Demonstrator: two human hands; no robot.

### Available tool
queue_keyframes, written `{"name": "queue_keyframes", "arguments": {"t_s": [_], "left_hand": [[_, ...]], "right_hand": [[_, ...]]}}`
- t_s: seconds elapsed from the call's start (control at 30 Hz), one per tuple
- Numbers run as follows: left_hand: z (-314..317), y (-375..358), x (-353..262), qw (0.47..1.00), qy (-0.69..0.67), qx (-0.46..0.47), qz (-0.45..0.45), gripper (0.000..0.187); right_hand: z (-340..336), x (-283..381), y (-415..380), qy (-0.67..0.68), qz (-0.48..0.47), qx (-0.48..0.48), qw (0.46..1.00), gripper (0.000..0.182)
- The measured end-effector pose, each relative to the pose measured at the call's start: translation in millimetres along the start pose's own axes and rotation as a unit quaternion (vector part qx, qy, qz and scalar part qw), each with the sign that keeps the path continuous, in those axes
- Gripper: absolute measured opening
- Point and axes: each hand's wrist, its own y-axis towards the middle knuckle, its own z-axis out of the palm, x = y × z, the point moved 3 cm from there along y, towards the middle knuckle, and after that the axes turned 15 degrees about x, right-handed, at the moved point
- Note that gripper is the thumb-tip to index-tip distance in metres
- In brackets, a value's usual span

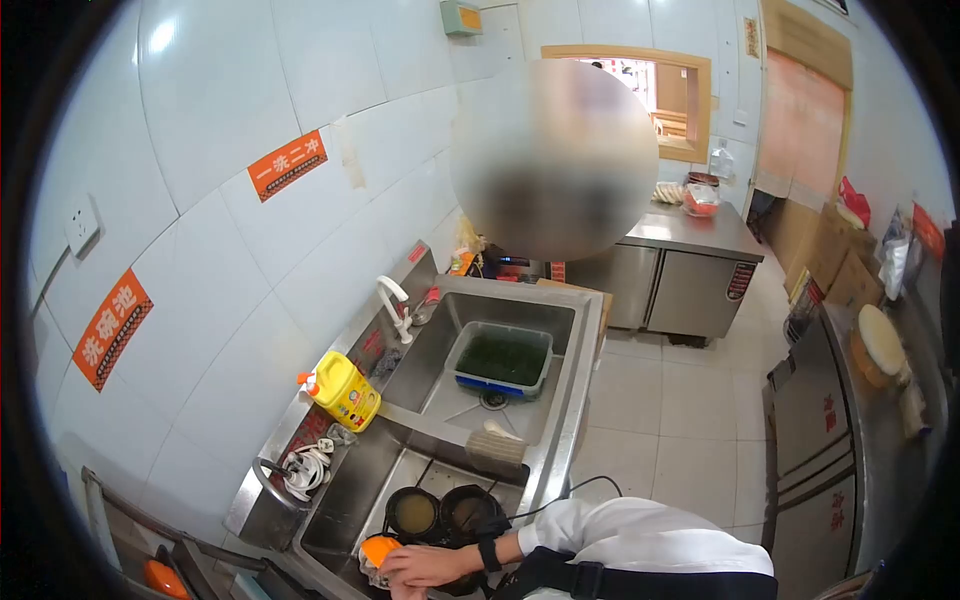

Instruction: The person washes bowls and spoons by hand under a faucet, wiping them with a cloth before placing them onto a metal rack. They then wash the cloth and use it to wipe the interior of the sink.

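My right hand reaches into the near basin of the steel double sink, a dark band round its wrist. Its fingers are bent next to an orange thing on a pale, crumpled-looking item at the basin's left side. Only a small part of my left hand shows under the right one, at the bottom edge; its fingers are hidden. Two dark round pots with liquid in them stand just beyond my hands. Another dark vessel is partly covered by my right hand.
A yellow detergent jug stands on the sink's left ledge near the white faucet. The far basin holds a clear tub with dark green contents. A brush lies on the divider. Steel cabinets stand beyond.
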Motion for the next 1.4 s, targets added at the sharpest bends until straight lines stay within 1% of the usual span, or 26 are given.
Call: {"name": "queue_keyframes", "arguments": {"t_s": [0.03, 0.13, 0.23, 0.37, 0.43, 0.47, 0.5, 0.53, 0.57, 0.6, 0.63, 0.67, 0.7, 0.73, 0.77, 0.8, 0.83, 0.9, 0.97, 1.03, 1.1, 1.17, 1.23, 1.3, 1.37, 1.4], "left_hand": [[1, 0, 2, 1.000, -0.016, 0.012, -0.017, 0.042], [4, 2, 7, 0.995, -0.057, 0.050, -0.060, 0.041], [2, 2, 9, 0.989, -0.096, 0.075, -0.090, 0.041], [4, -1, 13, 0.977, -0.150, 0.094, -0.116, 0.041], [2, -5, 16, 0.973, -0.172, 0.091, -0.123, 0.042], [1, -6, 20, 0.969, -0.190, 0.092, -0.128, 0.042], [0, -6, 22, 0.960, -0.218, 0.109, -0.135, 0.043], [-3, -4, 25, 0.928, -0.287, 0.178, -0.157, 0.043], [-5, 1, 27, 0.818, -0.382, 0.359, -0.236, 0.043], [-2, 5, 30, 0.722, -0.408, 0.486, -0.275, 0.044], [-5, 0, 31, 0.808, -0.380, 0.410, -0.186, 0.040], [33, -22, 19, 0.919, -0.366, 0.117, -0.091, 0.038], [65, -39, 8, 0.922, -0.360, -0.029, -0.142, 0.037], [47, -36, 14, 0.910, -0.340, 0.195, -0.134, 0.035], [18, -18, 19, 0.941, -0.018, 0.336, -0.016, 0.033], [42, -32, 11, 0.978, -0.132, 0.137, -0.083, 0.034], [65, -39, -3, 0.989, -0.054, 0.134, -0.037, 0.039], [39, -37, 2, 0.990, 0.001, 0.128, -0.052, 0.041], [63, -48, -20, 0.977, 0.146, -0.060, 0.146, 0.043], [64, -47, -24, 0.970, 0.157, -0.040, 0.181, 0.040], [71, -42, -26, 0.915, 0.291, -0.008, 0.279, 0.040], [71, -45, -29, 0.923, 0.267, 0.008, 0.279, 0.040], [71, -48, -27, 0.986, 0.051, 0.067, 0.142, 0.038], [57, -44, -16, 0.989, -0.017, 0.084, 0.122, 0.037], [60, -43, -12, 0.979, -0.022, 0.131, 0.156, 0.038], [70, -44, -11, 0.974, -0.008, 0.135, 0.181, 0.039]], "right_hand": [[0, 5, -2, -0.097, -0.009, 0.006, 0.995, 0.027], [2, 0, -3, -0.171, 0.010, -0.042, 0.984, 0.030], [13, 6, 7, -0.130, 0.095, -0.073, 0.984, 0.032], [22, 2, 23, -0.108, 0.131, -0.107, 0.980, 0.030], [19, -5, 25, -0.176, 0.131, -0.212, 0.952, 0.017], [20, -14, 26, -0.172, 0.132, -0.210, 0.953, 0.017], [22, -41, 23, 0.077, 0.233, -0.175, 0.954, 0.021], [42, -74, 18, 0.323, 0.320, -0.124, 0.882, 0.025], [69, -107, 20, 0.518, 0.192, -0.143, 0.821, 0.027], [51, -95, 11, 0.623, 0.218, -0.120, 0.742, 0.025], [47, -83, 6, 0.737, 0.124, -0.114, 0.654, 0.024], [40, -71, 8, 0.741, 0.062, -0.086, 0.664, 0.022], [43, -67, 7, 0.798, 0.079, -0.080, 0.592, 0.026], [28, -48, 5, 0.822, 0.100, -0.122, 0.548, 0.028], [38, -60, 0, 0.815, 0.145, -0.183, 0.530, 0.029], [37, -61, -3, 0.796, 0.206, -0.212, 0.528, 0.029], [36, -64, -4, 0.770, 0.251, -0.238, 0.536, 0.029], [36, -73, -14, 0.740, 0.328, -0.242, 0.534, 0.031], [38, -80, -17, 0.720, 0.337, -0.256, 0.550, 0.032], [44, -85, -17, 0.691, 0.342, -0.282, 0.571, 0.033], [46, -89, -22, 0.669, 0.373, -0.299, 0.569, 0.033], [50, -93, -24, 0.681, 0.349, -0.297, 0.572, 0.033], [49, -90, -22, 0.715, 0.309, -0.294, 0.554, 0.033], [37, -75, -19, 0.726, 0.291, -0.263, 0.565, 0.041], [35, -74, -20, 0.782, 0.280, -0.236, 0.504, 0.045], [67, -115, -34, 0.744, 0.298, -0.265, 0.536, 0.042]]}}
